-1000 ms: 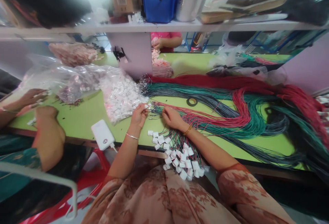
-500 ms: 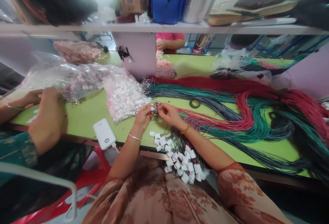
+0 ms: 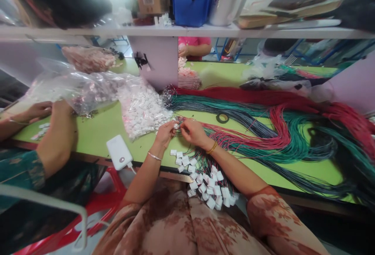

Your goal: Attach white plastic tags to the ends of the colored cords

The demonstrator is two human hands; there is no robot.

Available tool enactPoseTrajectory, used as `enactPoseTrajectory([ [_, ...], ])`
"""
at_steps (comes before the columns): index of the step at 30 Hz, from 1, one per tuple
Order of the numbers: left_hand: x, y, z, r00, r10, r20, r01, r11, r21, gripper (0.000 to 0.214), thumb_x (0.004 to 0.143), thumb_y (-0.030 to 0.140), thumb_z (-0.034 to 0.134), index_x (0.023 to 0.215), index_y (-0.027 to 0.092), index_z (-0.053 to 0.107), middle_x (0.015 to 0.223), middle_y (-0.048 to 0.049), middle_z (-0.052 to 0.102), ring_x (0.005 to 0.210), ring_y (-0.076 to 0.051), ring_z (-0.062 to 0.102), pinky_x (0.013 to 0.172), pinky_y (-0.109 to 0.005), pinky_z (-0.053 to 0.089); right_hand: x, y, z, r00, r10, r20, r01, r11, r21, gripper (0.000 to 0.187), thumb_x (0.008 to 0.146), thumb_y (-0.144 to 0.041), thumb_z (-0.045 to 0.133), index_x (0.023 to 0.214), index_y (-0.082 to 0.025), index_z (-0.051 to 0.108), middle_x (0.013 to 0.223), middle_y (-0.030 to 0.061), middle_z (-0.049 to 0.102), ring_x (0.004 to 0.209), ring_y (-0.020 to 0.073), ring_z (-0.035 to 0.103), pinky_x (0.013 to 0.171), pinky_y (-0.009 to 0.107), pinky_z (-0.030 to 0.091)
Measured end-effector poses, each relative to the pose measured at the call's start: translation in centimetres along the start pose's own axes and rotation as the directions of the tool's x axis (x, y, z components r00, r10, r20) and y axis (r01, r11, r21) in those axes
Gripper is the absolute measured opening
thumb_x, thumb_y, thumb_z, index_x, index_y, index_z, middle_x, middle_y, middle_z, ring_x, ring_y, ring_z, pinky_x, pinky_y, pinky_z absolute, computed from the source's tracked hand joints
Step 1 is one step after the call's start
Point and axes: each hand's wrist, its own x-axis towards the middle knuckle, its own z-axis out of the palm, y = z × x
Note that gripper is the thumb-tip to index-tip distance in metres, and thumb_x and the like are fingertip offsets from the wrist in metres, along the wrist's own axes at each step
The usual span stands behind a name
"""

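My left hand (image 3: 165,133) is closed, with a small white plastic connector (image 3: 175,125) pinched between thumb and fingertips. Just to its right, my right hand (image 3: 191,131) is closed in a pinch beside the connector; a thin wire seems to be in its fingers, though the tips hide most of it. Red wires (image 3: 225,132) with metal ends run from the hands to the right. Below my wrists, several white connectors with wires attached (image 3: 209,186) lie in a pile at the table's front edge. A clear bag of loose white connectors (image 3: 143,106) lies left of my hands.
Long bundles of green wire (image 3: 295,138), dark wire (image 3: 258,126) and dark red wire (image 3: 249,94) cover the right side. A tape roll (image 3: 222,118) and a white power bank (image 3: 119,152) lie on the green table. Co-worker's hands (image 3: 38,111) are at left. A shelf (image 3: 117,31) crosses above.
My fingers have shifted slightly at the connector, and my right fingertips have drawn a little lower. The co-worker's hands at left have moved a little.
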Motion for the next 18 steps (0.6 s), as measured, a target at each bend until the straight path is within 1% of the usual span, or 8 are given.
enactPoseTrajectory([
  [3, -0.2, -0.5, 0.5, 0.998, 0.034, -0.048, -0.027, 0.989, 0.144, 0.038, 0.065, 0.047, 0.077, 0.065, 0.012, 0.064, 0.046, 0.0031, 0.046, 0.04, -0.004, 0.035, 0.041, -0.019, 0.022, -0.3, 0.5, 0.6, 1.0, 0.025, -0.011, -0.025, 1.0, -0.001, 0.009, 0.081, -0.021, 0.048, 0.075, -0.018, 0.054, 0.072, 0.0073, 0.058, 0.072, 0.0194, 0.049, 0.069, 0.032, 0.039],
  [5, -0.3, -0.7, 0.9, 0.995, 0.058, -0.079, -0.044, 0.983, 0.177, 0.04, 0.064, 0.05, 0.077, 0.067, 0.012, 0.065, 0.046, 0.0032, 0.047, 0.041, -0.004, 0.037, 0.042, -0.02, 0.024, -0.6, 0.9, 1.1, 0.993, 0.115, -0.007, -0.114, 0.99, 0.081, 0.01, 0.082, -0.022, 0.049, 0.074, -0.018, 0.055, 0.07, 0.0054, 0.058, 0.067, 0.0169, 0.049, 0.065, 0.03, 0.038],
  [6, -0.3, -0.7, 1.1, 0.992, 0.082, -0.092, -0.064, 0.982, 0.177, 0.04, 0.063, 0.05, 0.077, 0.071, 0.012, 0.067, 0.048, 0.0031, 0.049, 0.043, -0.005, 0.039, 0.043, -0.019, 0.025, -0.7, 1.0, 1.4, 0.983, 0.183, 0.005, -0.182, 0.974, 0.138, 0.011, 0.082, -0.024, 0.05, 0.074, -0.018, 0.055, 0.068, 0.004, 0.058, 0.063, 0.0153, 0.048, 0.062, 0.028, 0.038],
  [8, -0.4, -0.7, 1.3, 0.986, 0.135, -0.103, -0.115, 0.978, 0.176, 0.04, 0.063, 0.048, 0.078, 0.079, 0.013, 0.07, 0.051, 0.0031, 0.052, 0.045, -0.005, 0.041, 0.045, -0.019, 0.028, -0.8, 1.2, 2.0, 0.943, 0.329, 0.049, -0.33, 0.907, 0.26, 0.015, 0.082, -0.029, 0.052, 0.073, -0.018, 0.055, 0.066, 0.0017, 0.058, 0.057, 0.0127, 0.046, 0.056, 0.025, 0.036],
  [10, -0.4, -0.6, 1.3, 0.984, 0.151, -0.098, -0.132, 0.975, 0.18, 0.039, 0.063, 0.046, 0.078, 0.082, 0.013, 0.071, 0.051, 0.0029, 0.052, 0.046, -0.005, 0.042, 0.045, -0.019, 0.029, -0.7, 1.3, 2.3, 0.902, 0.419, 0.104, -0.427, 0.83, 0.359, 0.018, 0.082, -0.034, 0.054, 0.073, -0.018, 0.055, 0.065, 0.0007, 0.058, 0.055, 0.0114, 0.045, 0.053, 0.024, 0.035],
  [12, -0.3, -0.6, 1.1, 0.987, 0.126, -0.096, -0.11, 0.98, 0.163, 0.038, 0.064, 0.045, 0.078, 0.082, 0.012, 0.071, 0.05, 0.0027, 0.052, 0.046, -0.005, 0.042, 0.045, -0.019, 0.03, -0.7, 1.3, 2.3, 0.897, 0.424, 0.127, -0.438, 0.805, 0.401, 0.02, 0.082, -0.035, 0.054, 0.074, -0.017, 0.055, 0.066, 0.0007, 0.059, 0.055, 0.0112, 0.046, 0.054, 0.023, 0.036],
  [15, -0.2, -0.8, 0.9, 0.988, 0.111, -0.111, -0.095, 0.986, 0.139, 0.036, 0.065, 0.045, 0.078, 0.081, 0.013, 0.072, 0.05, 0.0024, 0.053, 0.045, -0.005, 0.043, 0.044, -0.019, 0.03, -0.8, 0.8, 2.1, 0.927, 0.363, 0.099, -0.373, 0.855, 0.361, 0.019, 0.083, -0.033, 0.052, 0.071, -0.017, 0.055, 0.064, 0.0001, 0.057, 0.056, 0.0111, 0.044, 0.055, 0.024, 0.034],
  [18, -0.1, -1.1, 0.7, 0.988, 0.113, -0.101, -0.096, 0.982, 0.165, 0.034, 0.064, 0.043, 0.079, 0.078, 0.013, 0.071, 0.049, 0.002, 0.053, 0.044, -0.006, 0.043, 0.043, -0.018, 0.029, -1.0, 0.5, 1.8, 0.943, 0.321, 0.091, -0.334, 0.899, 0.284, 0.019, 0.083, -0.03, 0.051, 0.068, -0.017, 0.054, 0.061, -0.0008, 0.054, 0.054, 0.0106, 0.041, 0.054, 0.024, 0.031],
])
